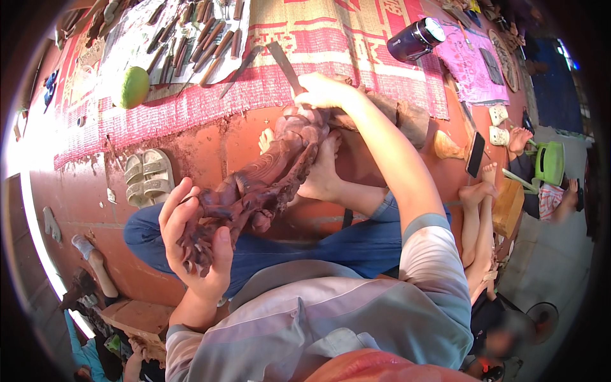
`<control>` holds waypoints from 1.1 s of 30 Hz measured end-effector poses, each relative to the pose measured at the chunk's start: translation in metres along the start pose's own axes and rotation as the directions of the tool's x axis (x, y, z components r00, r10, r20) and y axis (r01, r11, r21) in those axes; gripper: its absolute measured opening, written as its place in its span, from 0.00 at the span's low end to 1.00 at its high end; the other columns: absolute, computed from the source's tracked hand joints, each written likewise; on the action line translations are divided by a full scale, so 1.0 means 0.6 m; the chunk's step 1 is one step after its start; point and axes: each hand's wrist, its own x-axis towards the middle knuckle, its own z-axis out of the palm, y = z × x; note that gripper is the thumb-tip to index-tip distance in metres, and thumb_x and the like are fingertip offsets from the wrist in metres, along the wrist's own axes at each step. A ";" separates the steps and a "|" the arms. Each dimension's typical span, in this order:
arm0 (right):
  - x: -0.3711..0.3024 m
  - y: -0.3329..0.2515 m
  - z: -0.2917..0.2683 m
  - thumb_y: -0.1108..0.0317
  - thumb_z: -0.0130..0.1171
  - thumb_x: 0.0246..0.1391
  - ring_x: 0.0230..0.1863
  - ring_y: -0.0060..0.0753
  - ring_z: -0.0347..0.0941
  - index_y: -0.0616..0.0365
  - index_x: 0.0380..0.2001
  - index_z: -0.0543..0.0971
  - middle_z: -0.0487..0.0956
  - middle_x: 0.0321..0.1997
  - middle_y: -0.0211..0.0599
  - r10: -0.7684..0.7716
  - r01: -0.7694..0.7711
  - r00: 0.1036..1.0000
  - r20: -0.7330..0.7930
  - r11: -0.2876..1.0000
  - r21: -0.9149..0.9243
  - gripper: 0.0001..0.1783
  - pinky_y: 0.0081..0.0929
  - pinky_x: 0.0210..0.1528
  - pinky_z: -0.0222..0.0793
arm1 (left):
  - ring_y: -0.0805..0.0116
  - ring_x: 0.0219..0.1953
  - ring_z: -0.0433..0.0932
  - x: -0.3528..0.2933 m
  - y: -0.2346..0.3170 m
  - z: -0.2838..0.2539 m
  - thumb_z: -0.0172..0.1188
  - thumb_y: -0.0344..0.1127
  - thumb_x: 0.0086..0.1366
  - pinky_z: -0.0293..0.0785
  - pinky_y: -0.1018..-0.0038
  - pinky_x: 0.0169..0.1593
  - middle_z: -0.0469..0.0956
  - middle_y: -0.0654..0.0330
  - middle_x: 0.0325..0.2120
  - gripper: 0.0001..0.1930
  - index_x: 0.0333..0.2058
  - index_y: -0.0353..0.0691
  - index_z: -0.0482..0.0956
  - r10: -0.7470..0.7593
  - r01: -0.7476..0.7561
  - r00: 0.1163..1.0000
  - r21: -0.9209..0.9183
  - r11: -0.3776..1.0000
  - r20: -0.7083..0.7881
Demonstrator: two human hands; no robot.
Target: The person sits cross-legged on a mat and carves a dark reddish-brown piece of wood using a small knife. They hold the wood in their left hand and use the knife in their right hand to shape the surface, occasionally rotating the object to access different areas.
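A reddish-brown wood carving (261,175) with deep, intricate relief slants across my lap and over my bare feet. My left hand (197,239) cradles its near end, the thumb on one side and the fingers on the other. At the far end my right hand (323,91) is closed around a flat, dark metal tool (284,67), like a file or wide blade, which sticks out beyond the fingers. That hand rests at the carving's top; its grip is partly hidden. Beyond it on the mat lies a thin, pointed tool (240,72).
Several wooden-handled carving tools (202,43) lie on a pale sheet on the red patterned mat (286,32), near a green round fruit (134,87). A dark flask (415,39), wood blocks (412,122), a mallet-like wooden piece (449,145), a phone (475,155) and sandals (149,177) surround me. Other people sit nearby.
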 end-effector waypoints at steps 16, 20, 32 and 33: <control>-0.009 -0.015 0.011 0.62 0.64 0.41 0.35 0.47 0.79 0.61 0.30 0.81 0.80 0.30 0.49 -0.128 0.108 0.987 -0.099 0.977 -0.185 0.14 0.39 0.37 0.73 | 0.55 0.59 0.66 0.000 0.003 -0.003 0.58 0.27 0.61 0.68 0.65 0.59 0.59 0.43 0.60 0.24 0.56 0.34 0.64 -0.023 0.022 1.000 0.042 0.999 0.010; -0.029 -0.032 0.018 0.66 0.62 0.44 0.36 0.47 0.79 0.62 0.32 0.80 0.80 0.30 0.52 -0.143 0.122 0.984 -0.102 0.975 -0.186 0.12 0.38 0.38 0.72 | 0.54 0.59 0.66 0.000 0.003 0.001 0.58 0.27 0.61 0.67 0.65 0.59 0.59 0.44 0.60 0.24 0.56 0.34 0.64 -0.027 0.028 1.000 0.010 1.000 -0.015; -0.034 -0.013 0.034 0.66 0.61 0.45 0.35 0.47 0.79 0.61 0.35 0.79 0.80 0.31 0.50 -0.192 0.166 0.971 -0.139 0.969 -0.181 0.14 0.37 0.35 0.73 | 0.54 0.57 0.69 0.000 0.004 0.007 0.59 0.29 0.61 0.67 0.64 0.59 0.61 0.44 0.59 0.25 0.56 0.35 0.64 -0.018 0.018 0.999 0.025 1.000 -0.030; -0.022 -0.014 0.026 0.67 0.61 0.45 0.35 0.46 0.79 0.61 0.35 0.79 0.80 0.31 0.50 -0.179 0.152 0.977 -0.112 0.964 -0.218 0.13 0.37 0.35 0.73 | 0.54 0.57 0.69 -0.001 0.005 0.008 0.59 0.29 0.61 0.67 0.64 0.59 0.61 0.44 0.59 0.25 0.56 0.35 0.64 -0.017 0.017 1.000 0.025 1.000 -0.027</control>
